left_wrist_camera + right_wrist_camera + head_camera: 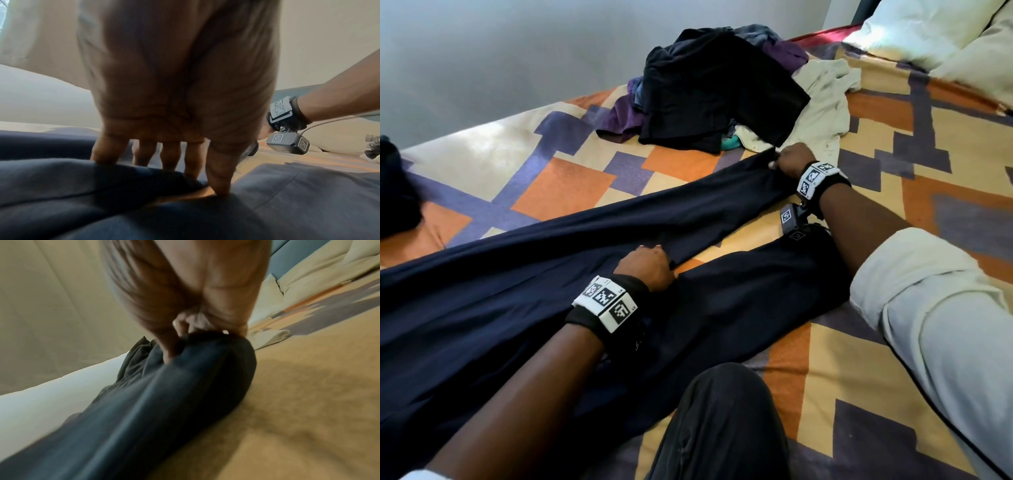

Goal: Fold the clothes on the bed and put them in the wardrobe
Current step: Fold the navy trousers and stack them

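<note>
Navy trousers [592, 240] lie spread across the patterned bed [876, 359], 2 legs parted. The far leg's hem is pinched by the right hand [789, 161]. At the crotch, the left hand [649, 267] grips the inner edge. That leg is best drawn taut, then laid squarely over the near one.
</note>
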The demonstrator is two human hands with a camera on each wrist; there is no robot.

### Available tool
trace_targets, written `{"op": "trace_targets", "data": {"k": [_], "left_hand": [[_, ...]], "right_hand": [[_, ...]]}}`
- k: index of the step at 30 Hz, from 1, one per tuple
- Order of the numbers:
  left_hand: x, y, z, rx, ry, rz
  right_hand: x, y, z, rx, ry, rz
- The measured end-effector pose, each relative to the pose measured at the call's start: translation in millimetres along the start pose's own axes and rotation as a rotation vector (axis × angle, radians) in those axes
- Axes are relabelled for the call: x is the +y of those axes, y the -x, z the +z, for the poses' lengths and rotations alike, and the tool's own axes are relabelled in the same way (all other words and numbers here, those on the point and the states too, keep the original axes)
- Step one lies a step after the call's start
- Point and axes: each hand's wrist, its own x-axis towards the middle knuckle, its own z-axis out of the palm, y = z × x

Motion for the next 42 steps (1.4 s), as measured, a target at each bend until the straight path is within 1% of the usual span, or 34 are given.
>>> {"op": "trace_targets", "data": {"k": [2,4,5,7,8,10,11,12,13,15,16,17,18,19,20,21,22,24,26,28,29,31,32,33,35,37,38,40,42], "left_hand": [[3,7,-4,-0.101,-0.105,0.056],[2,14,-9,-0.141,-0.023,0.093],[-3,15,-12,-0.123,0.046,0.096],[-19,14,-24,0.015,0.188,0.100],[-27,12,-33,0.093,0.224,0.079],[-37,4,-51,0.210,0.181,0.035],[-40,-3,-59,0.241,0.147,0.019],[-43,-10,-66,0.243,0.128,0.007],[-46,-18,-69,0.219,0.108,0.006],[-54,-41,-63,0.093,0.068,-0.022],[-56,-52,-57,0.036,0.024,-0.039],[-57,-60,-50,-0.008,-0.036,-0.041],[-54,-63,-45,-0.029,-0.056,-0.056],[-52,-63,-42,-0.044,-0.037,-0.079],[-48,-63,-40,-0.047,-0.006,-0.107],[-46,-64,-40,-0.048,0.046,-0.120],[-45,-64,-41,-0.052,0.059,-0.122],[-49,-71,-42,-0.065,0.080,-0.123],[-53,-77,-43,-0.090,0.096,-0.136],[-56,-80,-41,-0.090,0.099,-0.139],[-56,-79,-39,-0.085,0.106,-0.135],[-55,-78,-37,-0.065,0.127,-0.125],[-55,-77,-37,-0.056,0.138,-0.122],[-56,-76,-36,-0.049,0.151,-0.120],[-56,-75,-36,-0.038,0.168,-0.121],[-56,-73,-37,-0.025,0.175,-0.117],[-55,-72,-37,-0.016,0.175,-0.114],[-52,-69,-37,0.029,0.153,-0.099],[-44,-61,-38,0.098,0.118,-0.034]], "right_hand": [[-2,1,0,0.146,-0.088,-0.015],[-2,0,5,0.231,-0.087,0.031],[-3,4,9,0.248,-0.057,0.052],[-9,10,16,0.313,0.061,0.073],[-13,13,17,0.373,0.103,0.045],[-18,19,17,0.440,0.111,-0.081],[-18,21,15,0.438,0.079,-0.122],[-16,23,13,0.411,0.052,-0.124],[-12,24,11,0.381,0.028,-0.094],[6,24,7,0.339,-0.008,0.012],[16,22,3,0.294,-0.018,0.062],[26,20,0,0.212,-0.017,0.085],[34,19,-4,0.093,-0.015,0.084],[41,18,-6,-0.036,-0.014,0.068],[47,18,-7,-0.120,-0.042,0.059],[51,17,-7,-0.160,-0.094,0.054],[52,18,-7,-0.157,-0.170,0.043],[51,14,-4,-0.079,-0.305,0.034],[45,11,0,0.021,-0.322,-0.001],[40,8,2,0.106,-0.212,-0.043],[40,7,2,0.105,-0.150,-0.050],[46,10,0,0.016,-0.024,-0.039],[51,11,0,-0.041,0.018,-0.014],[57,14,-3,-0.061,0.022,0.018],[68,20,-10,-0.021,0.068,0.084],[76,25,-17,0.079,0.138,0.104],[76,28,-19,0.121,0.106,0.097],[73,31,-20,0.145,-0.052,0.076],[67,33,-21,0.094,-0.249,0.041]]}}
